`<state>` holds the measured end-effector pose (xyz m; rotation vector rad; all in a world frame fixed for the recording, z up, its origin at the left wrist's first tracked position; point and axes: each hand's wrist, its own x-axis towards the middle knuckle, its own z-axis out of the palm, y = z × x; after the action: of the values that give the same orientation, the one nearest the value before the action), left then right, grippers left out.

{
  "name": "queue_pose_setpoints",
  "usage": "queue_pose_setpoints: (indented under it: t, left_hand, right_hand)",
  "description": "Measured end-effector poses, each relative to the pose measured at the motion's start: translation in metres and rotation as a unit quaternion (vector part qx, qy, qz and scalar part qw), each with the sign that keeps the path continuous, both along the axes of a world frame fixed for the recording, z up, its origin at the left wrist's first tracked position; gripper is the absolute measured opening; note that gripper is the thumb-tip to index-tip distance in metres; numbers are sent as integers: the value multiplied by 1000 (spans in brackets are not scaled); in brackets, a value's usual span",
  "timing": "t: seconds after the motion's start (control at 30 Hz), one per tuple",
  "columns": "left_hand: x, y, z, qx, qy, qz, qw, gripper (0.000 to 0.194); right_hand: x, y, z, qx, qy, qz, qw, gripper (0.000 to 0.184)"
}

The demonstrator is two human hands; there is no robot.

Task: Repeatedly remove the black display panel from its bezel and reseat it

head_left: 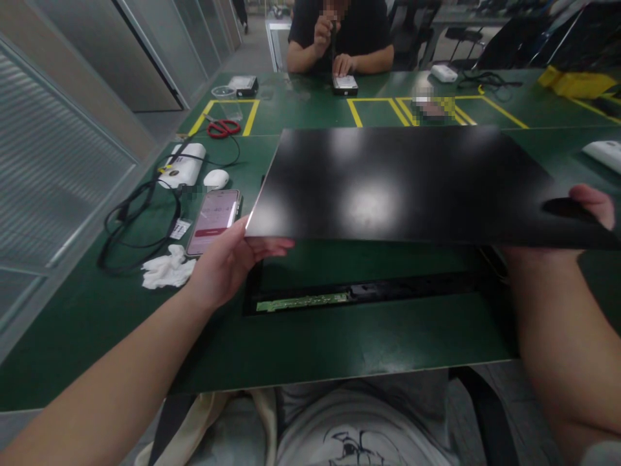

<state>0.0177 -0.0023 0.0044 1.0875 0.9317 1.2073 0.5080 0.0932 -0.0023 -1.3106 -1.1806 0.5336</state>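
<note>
A thin, glossy black screen panel (407,188) is raised above the table, tilted, with lights reflecting off its face. My left hand (228,259) grips its near left corner, thumb at the edge and fingers underneath. At the right end my right hand (589,207) is closed round the panel, its thumb showing above and most fingers hidden. Below the panel lies a black frame (412,288) with a green circuit board strip (303,301) along its near side. The panel hides much of this frame.
Left of the panel are a phone (213,220), crumpled tissue (167,266), a white mouse-shaped object (216,179), a white box-like device (183,165), black cables (129,217) and red-handled scissors (223,128). Across the green table (310,349), a co-worker (339,39) touches a small box-shaped device (345,85).
</note>
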Motion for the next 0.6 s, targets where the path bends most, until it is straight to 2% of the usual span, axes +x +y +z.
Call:
queue_pose_setpoints:
  t: [0.07, 0.17, 0.37, 0.53, 0.6]
  left_hand:
    - [-3, 0, -3, 3, -4, -27, 1000, 45]
    - [-5, 0, -5, 3, -4, -48, 999, 47]
    - [-6, -1, -3, -5, 1, -54, 999, 36]
    - [-6, 1, -4, 3, 6, -63, 998, 32]
    - [-6, 1, -5, 3, 8, -62, 998, 30]
  right_hand:
    - [-14, -3, 6, 31, 61, -4, 998, 69]
    - [-21, -2, 12, 54, 80, -7, 995, 68]
    - [-1, 7, 11, 37, 85, -30, 995, 57]
    - [13, 13, 7, 90, 140, -82, 983, 39]
    - [20, 15, 4, 85, 84, -88, 989, 35]
